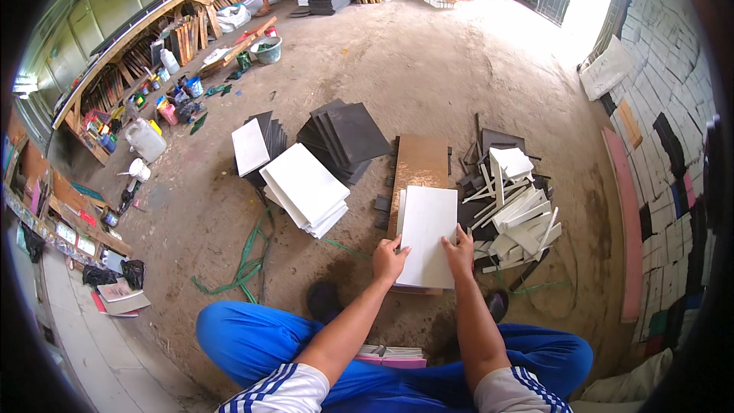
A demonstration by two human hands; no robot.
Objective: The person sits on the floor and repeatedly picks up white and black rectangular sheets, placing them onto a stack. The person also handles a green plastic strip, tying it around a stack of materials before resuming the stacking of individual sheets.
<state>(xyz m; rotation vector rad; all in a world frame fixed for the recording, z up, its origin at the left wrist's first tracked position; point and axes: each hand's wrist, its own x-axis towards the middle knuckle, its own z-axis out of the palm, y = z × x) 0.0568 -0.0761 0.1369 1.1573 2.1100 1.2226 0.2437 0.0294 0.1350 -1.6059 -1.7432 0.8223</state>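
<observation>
Between my hands is a small stack of white rectangular sheets (430,237), lying over the near part of a long brown board (422,160). My left hand (390,258) grips the stack's left edge, thumb on top. On the right edge my right hand (460,254) does the same, its thumb also on top. To the left stands a larger stack of white sheets (306,186), with black sheets (348,136) piled behind it. One white sheet (250,147) rests on another black stack (274,140). White and black offcuts (524,214) lie heaped right of the board.
Green strapping (248,260) trails over the floor at left. Jugs (145,140), paint tins and a grey basin (267,50) stand farther left by a wooden bench. A wall of stacked white pieces (665,69) runs along the right. Two other people are at the back.
</observation>
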